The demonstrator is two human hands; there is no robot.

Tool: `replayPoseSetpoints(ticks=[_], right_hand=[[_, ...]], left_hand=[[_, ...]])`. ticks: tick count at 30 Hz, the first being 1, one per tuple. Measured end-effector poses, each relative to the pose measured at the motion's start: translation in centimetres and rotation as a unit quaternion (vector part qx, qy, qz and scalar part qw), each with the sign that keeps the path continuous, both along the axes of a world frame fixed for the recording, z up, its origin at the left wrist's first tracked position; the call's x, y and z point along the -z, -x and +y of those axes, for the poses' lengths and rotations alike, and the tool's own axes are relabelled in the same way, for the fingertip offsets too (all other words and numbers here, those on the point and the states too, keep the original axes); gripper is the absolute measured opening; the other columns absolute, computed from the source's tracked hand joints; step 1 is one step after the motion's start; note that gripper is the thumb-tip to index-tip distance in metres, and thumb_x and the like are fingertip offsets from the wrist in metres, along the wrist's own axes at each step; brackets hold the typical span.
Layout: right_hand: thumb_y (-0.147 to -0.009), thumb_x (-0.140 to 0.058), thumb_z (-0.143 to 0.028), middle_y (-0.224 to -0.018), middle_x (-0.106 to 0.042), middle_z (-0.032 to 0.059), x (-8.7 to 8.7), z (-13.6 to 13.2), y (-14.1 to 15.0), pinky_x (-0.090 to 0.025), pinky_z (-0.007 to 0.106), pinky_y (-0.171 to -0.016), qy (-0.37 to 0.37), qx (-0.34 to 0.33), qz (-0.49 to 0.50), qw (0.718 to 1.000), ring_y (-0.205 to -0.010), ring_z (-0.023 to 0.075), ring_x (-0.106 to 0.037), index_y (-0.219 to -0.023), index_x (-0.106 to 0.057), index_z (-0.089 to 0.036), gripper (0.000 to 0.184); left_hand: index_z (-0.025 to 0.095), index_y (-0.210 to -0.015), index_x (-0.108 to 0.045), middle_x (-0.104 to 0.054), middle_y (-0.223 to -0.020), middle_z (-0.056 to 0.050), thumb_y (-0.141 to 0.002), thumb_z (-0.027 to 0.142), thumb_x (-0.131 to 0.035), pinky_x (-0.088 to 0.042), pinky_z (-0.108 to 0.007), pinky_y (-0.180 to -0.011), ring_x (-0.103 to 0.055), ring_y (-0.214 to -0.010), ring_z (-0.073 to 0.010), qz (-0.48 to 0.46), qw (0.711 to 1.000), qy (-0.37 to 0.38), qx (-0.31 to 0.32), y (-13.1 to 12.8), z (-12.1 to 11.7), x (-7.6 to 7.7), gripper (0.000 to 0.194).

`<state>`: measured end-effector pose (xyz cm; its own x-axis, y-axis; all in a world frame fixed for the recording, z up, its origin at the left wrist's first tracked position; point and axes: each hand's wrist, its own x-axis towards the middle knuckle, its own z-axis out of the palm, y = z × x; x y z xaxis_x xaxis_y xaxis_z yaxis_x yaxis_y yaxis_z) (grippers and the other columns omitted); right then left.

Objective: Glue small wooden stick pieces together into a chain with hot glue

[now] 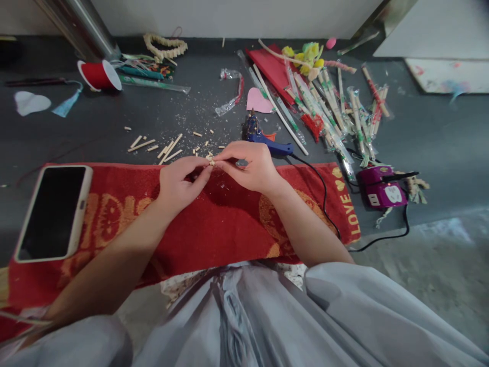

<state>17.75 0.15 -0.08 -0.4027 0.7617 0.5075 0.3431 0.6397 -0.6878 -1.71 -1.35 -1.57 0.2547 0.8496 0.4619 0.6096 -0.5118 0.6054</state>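
My left hand [181, 182] and my right hand [250, 164] meet above the far edge of a red towel [229, 229]. Between the fingertips of both is a small pale wooden piece [210, 160], pinched from either side; its exact shape is too small to make out. Short cut wooden sticks [168, 149] lie just beyond my left hand, with little offcuts and pale crumbs scattered round them. Behind my right hand a blue hot glue gun [269, 141] rests on the dark table, its cord running right over the towel.
A phone [51, 214] lies on the towel's left part. Farther back are a red ribbon spool [99, 75], a beige woven loop [165, 48] and a pink paper heart [260, 100]. Wrapped chopsticks [324, 104] pile up at right, near a purple power socket box [381, 187].
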Motion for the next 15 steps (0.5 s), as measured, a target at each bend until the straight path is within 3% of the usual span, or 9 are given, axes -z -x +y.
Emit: replayPoseSetpoints(ticks=[9, 15], right_hand=[[-0.093, -0.057, -0.027, -0.077, -0.074, 0.0036, -0.3, -0.09, 0.05, -0.048, 0.024, -0.065, -0.047, 0.044, 0.025, 0.998, -0.068, 0.0103, -0.063, -0.083, -0.073, -0.016, 0.022], [-0.091, -0.058, -0.024, -0.081, -0.074, 0.0028, 0.42, 0.2, 0.08, -0.049, 0.025, -0.068, -0.076, 0.022, -0.001, 0.997, -0.075, 0.012, -0.066, -0.082, -0.071, -0.018, 0.017]], left_hand=[[0.021, -0.079, -0.066, -0.068, -0.07, 0.0, -0.082, 0.028, -0.061, -0.047, -0.023, -0.054, -0.058, -0.059, -0.0108, -0.094, 0.991, 0.096, 0.008, -0.33, 0.24, -0.07, 0.009], [0.02, -0.076, -0.064, -0.066, -0.068, 0.0, -0.079, 0.025, -0.061, -0.043, -0.022, -0.048, -0.056, -0.055, -0.0097, -0.132, 0.981, 0.142, 0.019, -0.51, 0.34, -0.11, 0.006]])
